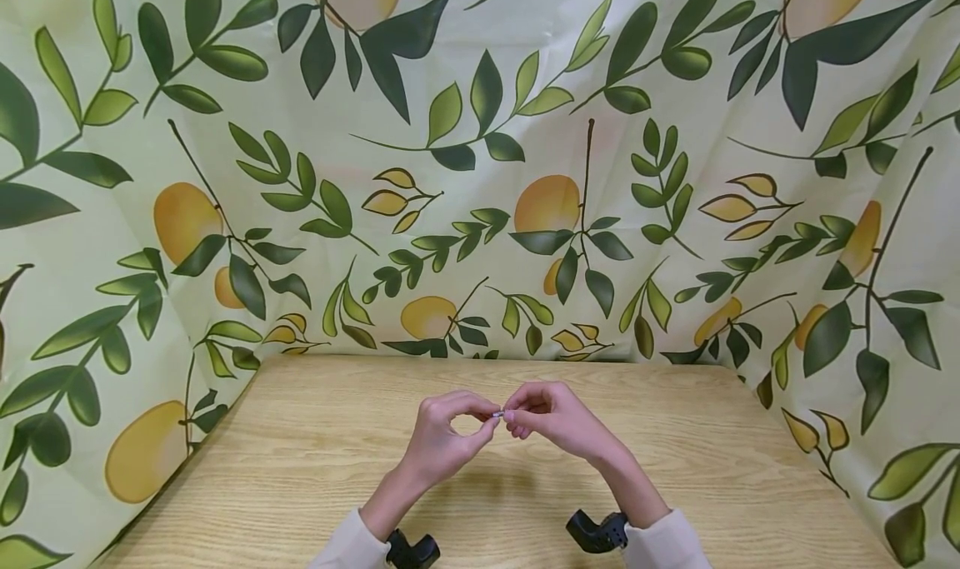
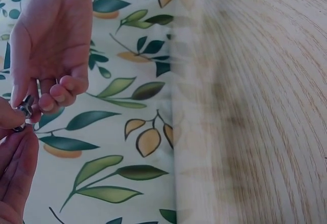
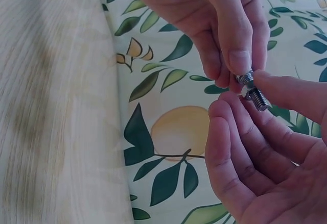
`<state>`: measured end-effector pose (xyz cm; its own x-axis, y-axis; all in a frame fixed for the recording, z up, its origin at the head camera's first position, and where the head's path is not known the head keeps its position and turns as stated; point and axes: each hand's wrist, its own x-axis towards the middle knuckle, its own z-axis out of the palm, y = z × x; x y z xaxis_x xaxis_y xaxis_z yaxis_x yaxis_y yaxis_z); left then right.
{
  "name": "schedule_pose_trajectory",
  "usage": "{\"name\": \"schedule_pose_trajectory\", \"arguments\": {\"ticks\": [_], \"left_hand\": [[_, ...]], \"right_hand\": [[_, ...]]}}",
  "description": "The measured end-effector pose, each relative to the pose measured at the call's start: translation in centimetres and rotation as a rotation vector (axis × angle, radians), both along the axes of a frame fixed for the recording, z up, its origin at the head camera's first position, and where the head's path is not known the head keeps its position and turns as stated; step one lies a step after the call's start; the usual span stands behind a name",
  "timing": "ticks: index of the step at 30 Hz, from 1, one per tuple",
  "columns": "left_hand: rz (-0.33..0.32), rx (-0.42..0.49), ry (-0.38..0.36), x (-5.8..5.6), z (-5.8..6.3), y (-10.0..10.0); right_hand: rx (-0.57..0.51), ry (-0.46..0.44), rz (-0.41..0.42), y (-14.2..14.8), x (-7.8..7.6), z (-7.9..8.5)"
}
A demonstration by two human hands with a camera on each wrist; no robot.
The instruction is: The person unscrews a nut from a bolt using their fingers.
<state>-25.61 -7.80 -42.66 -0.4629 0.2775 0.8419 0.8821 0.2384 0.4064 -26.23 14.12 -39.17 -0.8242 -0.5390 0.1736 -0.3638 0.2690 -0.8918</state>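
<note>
Bright, even head view, soft shadow (image 1: 498, 487) on table (image 1: 262, 461), dimmer, hazier wrist views

Pale yellow-brown, the wooden table (image 1: 315, 436) is stretching out now: its far edge is running straight across at twelve o'clock, its sides are widening toward eight and four, and a soft shadow (image 1: 510, 484) is darkening the middle, leaning toward six.

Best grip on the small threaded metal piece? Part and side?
Probably pinch the threaded metal piece by its exposed end, across the thread, coming from the side of the right hand: that end juts toward the right palm, while the left hand pinches the opposite end.
</note>
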Motion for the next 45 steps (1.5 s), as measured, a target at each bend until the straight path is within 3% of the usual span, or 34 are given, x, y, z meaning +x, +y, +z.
{"name": "schedule_pose_trajectory", "arguments": {"ticks": [19,28,37,45], "left_hand": [[0.011,-0.006,-0.012,0.15,0.02,0.11],[0.007,-0.006,-0.019,0.17,0.06,0.16],[0.005,0.005,-0.014,0.13,-0.10,0.08],[0.006,0.000,-0.019,0.14,-0.11,0.08]], "right_hand": [[0.014,0.020,0.018,-0.03,-0.07,-0.10],[-0.001,0.018,-0.021,0.10,0.00,0.01],[0.026,0.003,0.027,0.04,-0.10,-0.14],[0.010,0.002,-0.008,0.07,-0.08,-0.22]]}}
